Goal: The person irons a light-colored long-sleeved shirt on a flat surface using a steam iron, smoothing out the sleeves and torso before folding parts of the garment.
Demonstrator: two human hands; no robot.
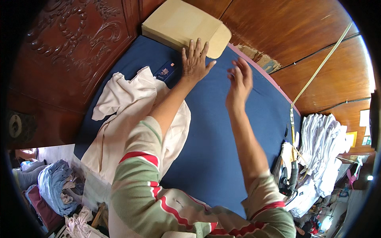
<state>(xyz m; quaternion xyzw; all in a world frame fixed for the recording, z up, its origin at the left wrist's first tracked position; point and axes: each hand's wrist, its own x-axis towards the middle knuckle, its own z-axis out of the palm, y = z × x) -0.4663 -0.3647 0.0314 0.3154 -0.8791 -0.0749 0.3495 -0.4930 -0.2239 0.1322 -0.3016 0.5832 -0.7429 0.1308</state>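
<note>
Smoothing dark blue cloth flat on table; looks like spreading step, next likely a sweep outward.
Left hand: fingers splayed, pressed flat, gripping nothing. Right hand: fingers loosely open, empty, hovering just above cloth. Tan envelope package just beyond left fingertips; small blue label left of them.

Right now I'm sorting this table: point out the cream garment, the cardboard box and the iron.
cream garment point(127, 115), head view, middle of the cloth.
cardboard box point(180, 23), head view, top face.
iron point(286, 178), head view, dark handle.
</note>
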